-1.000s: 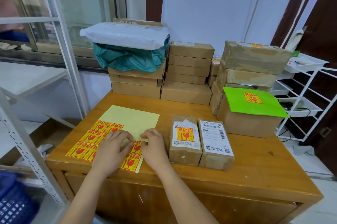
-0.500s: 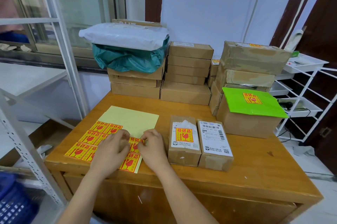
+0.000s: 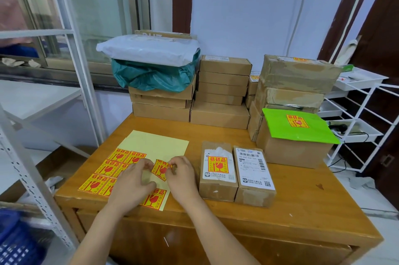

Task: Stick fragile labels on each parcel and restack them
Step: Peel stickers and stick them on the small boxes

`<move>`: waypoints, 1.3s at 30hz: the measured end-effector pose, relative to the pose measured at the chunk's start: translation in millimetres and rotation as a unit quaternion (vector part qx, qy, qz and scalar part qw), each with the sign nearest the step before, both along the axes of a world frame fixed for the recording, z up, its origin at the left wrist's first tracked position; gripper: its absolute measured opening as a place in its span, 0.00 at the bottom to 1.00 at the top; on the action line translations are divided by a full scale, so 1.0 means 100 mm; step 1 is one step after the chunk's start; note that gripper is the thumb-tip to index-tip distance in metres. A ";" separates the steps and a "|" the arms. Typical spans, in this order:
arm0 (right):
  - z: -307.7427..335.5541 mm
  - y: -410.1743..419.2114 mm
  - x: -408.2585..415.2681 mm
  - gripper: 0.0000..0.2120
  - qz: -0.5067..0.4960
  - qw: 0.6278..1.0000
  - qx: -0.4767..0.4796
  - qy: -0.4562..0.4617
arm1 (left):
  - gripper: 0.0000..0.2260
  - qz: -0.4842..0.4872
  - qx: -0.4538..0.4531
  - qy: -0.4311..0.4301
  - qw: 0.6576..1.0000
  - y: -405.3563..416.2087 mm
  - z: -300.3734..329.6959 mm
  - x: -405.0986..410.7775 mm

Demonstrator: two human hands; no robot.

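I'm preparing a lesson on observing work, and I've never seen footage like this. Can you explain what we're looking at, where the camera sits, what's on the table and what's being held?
There is no machine here: a person wears a camera on the head, looking down at both hands. On the wooden table lie a sticker sheet, two small parcels side by side, and stacked boxes behind. The right hand pinches a peeled fragile label; the left hand rests on the sheet. The left parcel already bears a label; the right parcel does not.

front: stacked boxes are walling off my reach at the table's far edge | right: two parcels are blocking me just beside my right hand | beyond them: bare tabletop is lying open | left: shelf post is crowding the table's side
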State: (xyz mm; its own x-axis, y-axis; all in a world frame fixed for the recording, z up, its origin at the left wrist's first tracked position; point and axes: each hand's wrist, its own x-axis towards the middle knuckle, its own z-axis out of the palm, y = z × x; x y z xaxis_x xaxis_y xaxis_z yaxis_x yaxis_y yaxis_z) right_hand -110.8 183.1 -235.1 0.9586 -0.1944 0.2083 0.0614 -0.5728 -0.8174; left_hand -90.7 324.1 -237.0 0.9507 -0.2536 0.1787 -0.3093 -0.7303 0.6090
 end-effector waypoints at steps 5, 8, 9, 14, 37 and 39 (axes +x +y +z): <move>0.23 -0.01 -0.07 0.09 0.032 0.998 0.001 -0.061 | 0.12 0.034 -0.136 -0.034 0.989 0.01 0.13 0.01; 0.42 -0.01 -0.12 0.09 0.049 0.995 0.017 -0.080 | 0.11 0.042 -0.190 -0.065 0.979 -0.03 0.27 -0.06; 0.48 -0.03 -0.14 0.08 0.057 0.995 0.020 -0.082 | 0.10 0.038 -0.216 -0.071 0.973 -0.06 0.33 -0.08; 0.72 -0.26 -0.31 0.09 0.071 0.994 0.029 -0.083 | 0.06 0.005 -0.308 -0.071 0.949 -0.34 0.60 -0.25; 0.89 -1.56 -0.74 0.10 0.018 0.997 -0.043 -0.065 | 0.09 -0.188 -0.253 0.023 0.949 -1.36 0.69 -0.45; 0.85 -1.60 -0.76 0.10 0.015 0.997 -0.034 -0.069 | 0.10 -0.191 -0.248 0.037 0.949 -1.39 0.62 -0.43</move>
